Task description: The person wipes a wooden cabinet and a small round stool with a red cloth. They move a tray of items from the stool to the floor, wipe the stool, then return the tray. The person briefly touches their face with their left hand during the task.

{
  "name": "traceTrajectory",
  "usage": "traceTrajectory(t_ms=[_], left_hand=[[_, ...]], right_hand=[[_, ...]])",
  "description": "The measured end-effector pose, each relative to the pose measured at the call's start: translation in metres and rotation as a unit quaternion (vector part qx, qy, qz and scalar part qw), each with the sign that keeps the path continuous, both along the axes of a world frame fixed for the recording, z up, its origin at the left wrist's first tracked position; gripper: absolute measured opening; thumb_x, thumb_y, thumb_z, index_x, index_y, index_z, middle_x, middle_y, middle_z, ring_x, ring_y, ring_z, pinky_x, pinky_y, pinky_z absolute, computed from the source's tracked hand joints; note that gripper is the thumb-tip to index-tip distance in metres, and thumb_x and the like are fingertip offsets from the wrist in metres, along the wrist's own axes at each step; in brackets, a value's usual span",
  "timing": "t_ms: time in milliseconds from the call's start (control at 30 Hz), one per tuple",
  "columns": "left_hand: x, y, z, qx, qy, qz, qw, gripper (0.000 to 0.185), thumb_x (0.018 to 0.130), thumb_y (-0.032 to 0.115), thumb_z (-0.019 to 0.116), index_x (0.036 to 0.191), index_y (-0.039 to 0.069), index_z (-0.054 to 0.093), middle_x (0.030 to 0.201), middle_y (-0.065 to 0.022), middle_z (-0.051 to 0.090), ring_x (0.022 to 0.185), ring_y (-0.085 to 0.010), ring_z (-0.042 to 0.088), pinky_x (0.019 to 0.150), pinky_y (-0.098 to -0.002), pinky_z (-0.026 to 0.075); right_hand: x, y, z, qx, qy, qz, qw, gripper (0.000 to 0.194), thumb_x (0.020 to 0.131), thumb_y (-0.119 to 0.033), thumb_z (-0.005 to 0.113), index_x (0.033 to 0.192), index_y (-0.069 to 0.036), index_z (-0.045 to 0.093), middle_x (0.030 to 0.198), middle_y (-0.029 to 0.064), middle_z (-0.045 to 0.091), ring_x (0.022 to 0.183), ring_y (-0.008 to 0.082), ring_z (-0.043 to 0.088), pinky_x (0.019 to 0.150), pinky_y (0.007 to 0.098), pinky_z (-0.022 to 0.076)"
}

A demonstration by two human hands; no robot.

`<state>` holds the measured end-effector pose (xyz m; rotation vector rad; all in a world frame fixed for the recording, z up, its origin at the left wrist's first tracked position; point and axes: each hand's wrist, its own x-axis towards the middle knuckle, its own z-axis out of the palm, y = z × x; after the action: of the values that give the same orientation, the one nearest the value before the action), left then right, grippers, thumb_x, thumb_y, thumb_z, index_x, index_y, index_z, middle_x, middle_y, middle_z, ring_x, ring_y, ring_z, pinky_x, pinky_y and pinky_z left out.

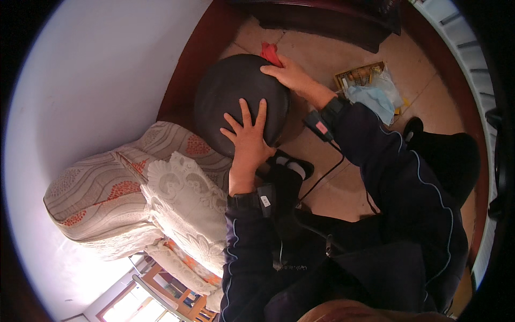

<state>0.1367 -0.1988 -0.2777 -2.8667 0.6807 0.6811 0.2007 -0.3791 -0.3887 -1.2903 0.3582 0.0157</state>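
A round stool seat (229, 92) with a black, leather-like cover stands in front of me, close to the wall. My left hand (249, 141) lies flat on its near side, fingers spread. At the far right rim is my right hand (293, 76), thumb on top of the seat and fingers around a red cloth (269, 52). Part of the cloth sticks out past the rim; the rest is hidden beneath the hand. Each of my wrists wears a strap with a small black device, the right one (320, 125) trailing a cable.
To the left is a sofa (108, 189) in a patterned cover with a white lace cloth (181, 201). On the tiled floor (342, 189) at the right sits a small basket (358, 76), a blue face mask (372, 100) and clear plastic beside it. Dark wooden furniture (322, 24) stands at the back.
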Motion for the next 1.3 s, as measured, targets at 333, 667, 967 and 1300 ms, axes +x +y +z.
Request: traceTrajectory(t_ms=[333,667,967,1300], left_hand=[[0.011,0.026,0.006,0.014,-0.037,-0.065,0.997,0.118,0.055,0.022,0.088,0.152,0.035,0.021,0.160,-0.0172,0.008,0.138,-0.0579,0.016,0.108,-0.0699,0.020],[0.014,0.019,-0.020,-0.039,-0.019,0.045,0.998,0.124,0.059,0.028,0.089,0.155,0.023,0.010,0.158,-0.0260,-0.003,0.137,-0.0633,0.005,0.102,-0.0759,0.017],[0.013,0.016,-0.030,-0.019,-0.022,0.039,0.999,0.122,0.064,0.020,0.087,0.155,0.018,0.006,0.154,-0.0333,-0.007,0.133,-0.0684,0.003,0.098,-0.0797,0.017],[0.017,0.019,-0.042,0.007,-0.037,0.042,0.998,0.132,0.061,0.029,0.090,0.154,0.021,-0.002,0.155,-0.0313,-0.011,0.135,-0.0661,0.001,0.100,-0.0782,0.015]], right_hand=[[-0.041,0.027,-0.017,-0.076,0.006,-0.054,0.996,0.059,0.084,-0.037,0.068,0.123,0.004,0.050,0.113,0.0239,0.060,0.106,0.0347,0.058,0.092,0.0398,0.0443],[-0.077,0.109,-0.005,-0.191,-0.094,-0.171,0.962,0.046,0.091,-0.031,0.058,0.115,0.006,0.049,0.115,0.0317,0.053,0.111,0.0467,0.049,0.097,0.0491,0.0366],[0.046,0.038,-0.026,-0.026,-0.042,0.091,0.995,0.060,0.102,-0.049,0.038,0.134,0.001,0.049,0.137,0.0183,0.053,0.128,0.0252,0.047,0.106,0.0343,0.0353],[-0.067,0.073,-0.086,0.104,0.135,-0.013,0.985,0.065,0.102,-0.046,0.035,0.150,-0.004,0.025,0.154,0.0158,0.029,0.141,0.0282,0.029,0.114,0.0344,0.0235]])
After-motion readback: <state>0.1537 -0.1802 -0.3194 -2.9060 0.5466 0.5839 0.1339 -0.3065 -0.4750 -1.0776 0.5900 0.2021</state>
